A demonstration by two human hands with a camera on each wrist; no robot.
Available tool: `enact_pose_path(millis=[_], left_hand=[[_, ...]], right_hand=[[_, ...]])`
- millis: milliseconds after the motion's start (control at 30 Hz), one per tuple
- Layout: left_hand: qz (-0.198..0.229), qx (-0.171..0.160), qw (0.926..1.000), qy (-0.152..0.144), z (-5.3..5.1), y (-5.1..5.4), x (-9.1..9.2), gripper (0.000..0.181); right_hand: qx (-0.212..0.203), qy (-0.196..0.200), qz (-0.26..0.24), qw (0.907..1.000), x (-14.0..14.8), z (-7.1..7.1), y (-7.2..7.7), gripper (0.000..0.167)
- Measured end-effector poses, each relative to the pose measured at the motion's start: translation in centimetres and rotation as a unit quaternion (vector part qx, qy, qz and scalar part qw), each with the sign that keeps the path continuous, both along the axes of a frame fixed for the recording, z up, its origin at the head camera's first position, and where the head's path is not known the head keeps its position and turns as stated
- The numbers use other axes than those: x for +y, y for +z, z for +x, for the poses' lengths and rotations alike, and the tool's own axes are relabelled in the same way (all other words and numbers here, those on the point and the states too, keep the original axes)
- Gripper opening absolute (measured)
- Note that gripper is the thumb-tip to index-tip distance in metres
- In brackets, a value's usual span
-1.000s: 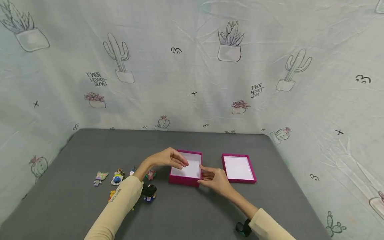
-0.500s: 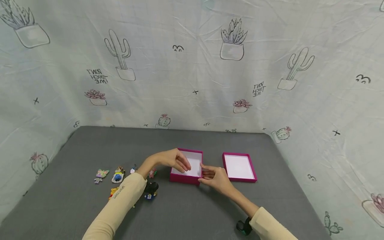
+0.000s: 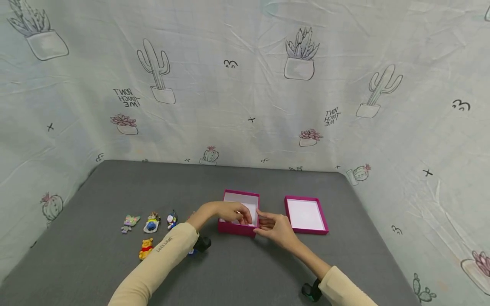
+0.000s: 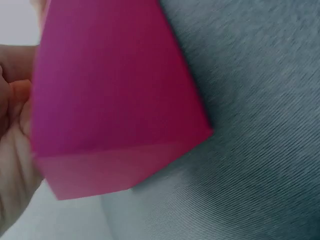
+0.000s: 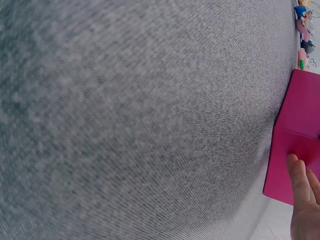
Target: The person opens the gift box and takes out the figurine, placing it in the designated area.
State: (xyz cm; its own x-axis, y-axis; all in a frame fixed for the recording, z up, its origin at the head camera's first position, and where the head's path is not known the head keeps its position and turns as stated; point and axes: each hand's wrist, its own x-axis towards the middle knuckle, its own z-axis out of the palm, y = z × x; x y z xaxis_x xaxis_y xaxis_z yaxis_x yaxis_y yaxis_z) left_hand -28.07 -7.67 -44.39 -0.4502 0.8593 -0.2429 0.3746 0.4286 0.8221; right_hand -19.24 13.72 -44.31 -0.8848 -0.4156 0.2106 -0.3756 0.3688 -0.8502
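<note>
A magenta box [image 3: 237, 230] with a white inside stands upright on the table, its top uncovered. Reaching over its left side, my left hand [image 3: 229, 211] has bent fingers pointing down inside the box. An orange patch shows by those fingers in the left wrist view, but whether they hold anything is hidden. My right hand [image 3: 279, 231] touches the box's right side. In the right wrist view its fairly straight fingers [image 5: 298, 180] press the magenta wall. The matching shallow lid [image 3: 323, 225] lies to the right, white inside facing up.
Left of the box lie small toy figures: a pink-and-green one [image 3: 131, 220], one on a white base [image 3: 152, 222], a blue-and-white one [image 3: 172, 219] and a yellow bear in red [image 3: 146, 249]. My left sleeve [image 3: 164, 259] covers others. A patterned cloth [image 3: 245, 85] hangs behind the grey table [image 3: 298, 180].
My left hand has moved right and down, from above the box into it. My right hand stays at the box's right side. More figures show beside the left sleeve.
</note>
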Motion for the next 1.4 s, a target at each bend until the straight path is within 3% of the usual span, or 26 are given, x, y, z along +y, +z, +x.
enact_pose_path(millis=[67, 167, 233, 300, 400, 533, 667, 733, 800, 900, 1000, 1100, 1233, 1400], left_hand=[[0.015, 0.03, 0.9994, -0.001, 0.1, -0.2, 0.1, 0.027], [0.057, 0.077, 0.9949, 0.035, 0.2, -0.6, -0.1, 0.028], [0.085, 0.072, 0.9913, 0.071, 0.3, -0.7, -0.2, 0.026], [0.101, 0.04, 0.9896, 0.095, 0.3, -0.8, -0.2, 0.025], [0.058, -0.005, 0.992, 0.112, 0.5, -0.5, 0.1, 0.024], [-0.029, -0.021, 0.993, 0.112, 0.8, -0.3, 0.8, 0.023], [-0.043, -0.029, 0.9929, 0.107, 1.0, -0.4, 1.2, 0.024], [-0.021, -0.007, 0.995, 0.097, 1.0, -0.6, 1.0, 0.026], [0.03, 0.025, 0.995, 0.091, 0.8, -0.8, 0.7, 0.028], [0.109, 0.081, 0.9845, 0.111, 0.5, -1.0, 0.2, 0.027], [0.146, 0.107, 0.9738, 0.138, 0.3, -1.2, -0.2, 0.024], [0.133, 0.105, 0.9749, 0.145, 0.2, -1.3, -0.3, 0.028], [0.091, 0.099, 0.9795, 0.15, 0.4, -1.2, 0.0, 0.047], [0.059, 0.106, 0.9721, 0.201, 1.1, -1.4, 0.6, 0.043]], right_hand=[[0.003, 0.001, 0.001, 1.0, 0.0, 0.0, -0.1, 0.051], [0.005, -0.001, 0.001, 1.0, -0.1, 0.1, -0.1, 0.051], [0.007, -0.004, 0.002, 1.0, -0.1, 0.1, -0.1, 0.051], [0.013, -0.007, 0.005, 0.9999, 0.0, 0.1, -0.1, 0.051], [0.018, -0.01, 0.006, 0.9998, 0.0, 0.2, -0.1, 0.052], [0.007, -0.009, 0.004, 0.9999, 0.0, 0.3, -0.2, 0.052], [-0.004, -0.011, 0.005, 0.9999, -0.1, 0.5, -0.3, 0.052], [-0.001, -0.013, 0.004, 0.9999, -0.1, 0.5, -0.3, 0.052], [0.003, -0.014, 0.005, 0.9999, 0.0, 0.5, -0.3, 0.052], [0.007, -0.015, 0.007, 0.9998, -0.1, 0.5, -0.2, 0.051], [0.005, -0.015, 0.01, 0.9998, -0.1, 0.4, -0.2, 0.052], [0.004, -0.015, 0.011, 0.9998, -0.2, 0.4, -0.2, 0.052], [0.008, -0.015, 0.01, 0.9998, -0.2, 0.5, -0.3, 0.051], [0.009, -0.008, 0.008, 0.9999, -0.3, 0.7, -0.6, 0.052]])
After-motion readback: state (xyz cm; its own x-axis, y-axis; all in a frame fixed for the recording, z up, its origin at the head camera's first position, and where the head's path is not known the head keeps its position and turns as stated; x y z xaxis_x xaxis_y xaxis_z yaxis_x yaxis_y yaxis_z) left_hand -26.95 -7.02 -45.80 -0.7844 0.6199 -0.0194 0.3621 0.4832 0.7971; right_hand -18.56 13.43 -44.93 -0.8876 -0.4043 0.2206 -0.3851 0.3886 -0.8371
